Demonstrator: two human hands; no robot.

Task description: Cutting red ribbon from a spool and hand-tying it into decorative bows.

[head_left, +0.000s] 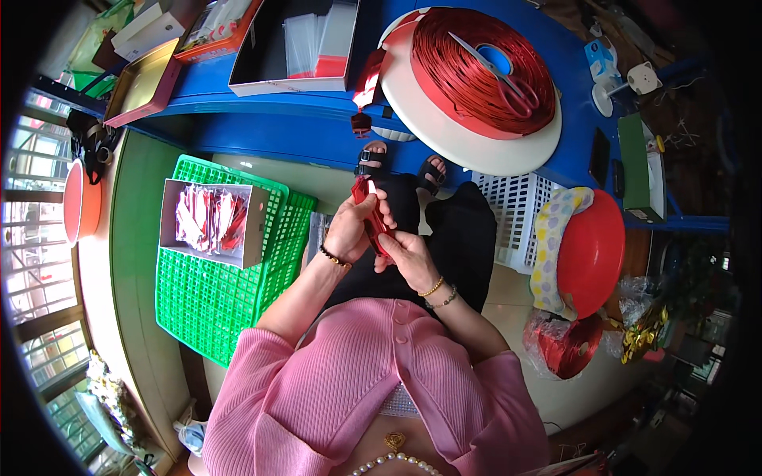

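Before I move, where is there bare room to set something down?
Green crate, between packet box and pink left sleeve; blue table, narrowly, between white disc and black slab. Crowded: table's left, with open boxes.

daylight: left windows [41, 258], overexposed | right edge: dim | glare: held red foil [374, 226] | fisheye: bent edges, black corners

A glossy, deep-red strip [373, 228] is held just left of the frame's centre. Narrow, folded and creased, it slants from a wider, crumpled upper end down toward the lower right. Bright highlights streak its surface, and its middle and lower end are partly covered.
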